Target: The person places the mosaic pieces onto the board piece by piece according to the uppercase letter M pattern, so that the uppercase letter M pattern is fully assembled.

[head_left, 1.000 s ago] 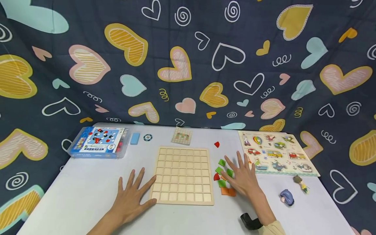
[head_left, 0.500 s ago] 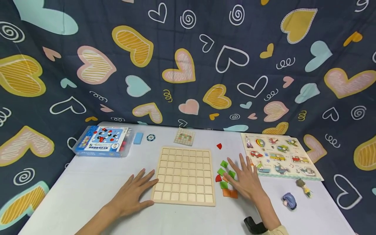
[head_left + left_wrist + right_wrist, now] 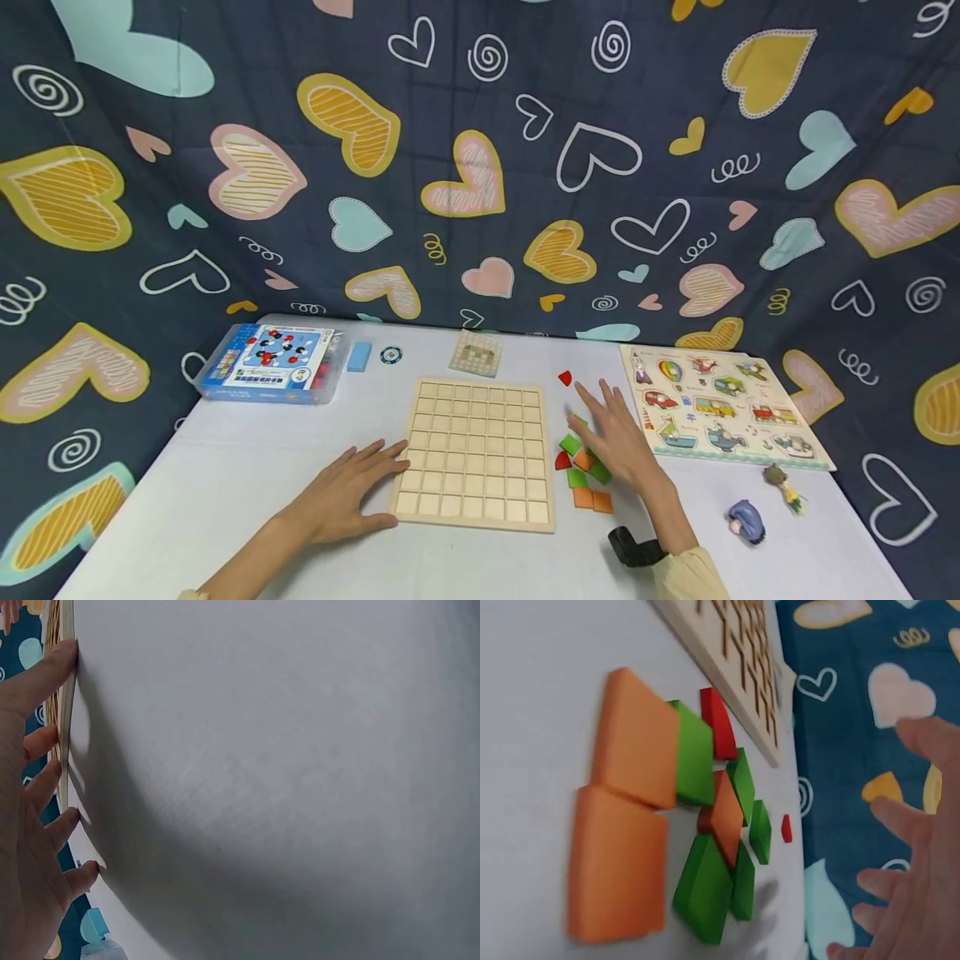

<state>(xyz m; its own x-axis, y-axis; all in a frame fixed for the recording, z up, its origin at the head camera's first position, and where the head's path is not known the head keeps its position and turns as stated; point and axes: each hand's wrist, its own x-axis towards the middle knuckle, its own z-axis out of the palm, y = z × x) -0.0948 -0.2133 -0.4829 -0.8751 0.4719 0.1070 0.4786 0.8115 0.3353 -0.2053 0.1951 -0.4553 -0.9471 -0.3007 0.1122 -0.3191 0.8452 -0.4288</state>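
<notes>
Pale gridded board (image 3: 480, 454), flat, edge at left fingers (image 3: 390, 469), green, orange and red tiles (image 3: 582, 460) scattered under and near right fingers (image 3: 590, 402)

The left hand (image 3: 341, 498) is pointing its fingers toward two o'clock, thumb (image 3: 377, 523) held apart. The right hand (image 3: 621, 437) is hovering, its parted fingers aiming toward eleven o'clock.

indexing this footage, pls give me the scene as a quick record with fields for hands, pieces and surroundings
left hand: fingertips at left edge of wooden grid board
right hand: hovers by the loose pieces, holding nothing
green tiles: five, right of board
orange tiles: three, among or beside the green ones
red wedges: two, one near the tiles, one farther back
behind board: pattern card
far left: molecular model kit
far right: vehicle puzzle
</notes>
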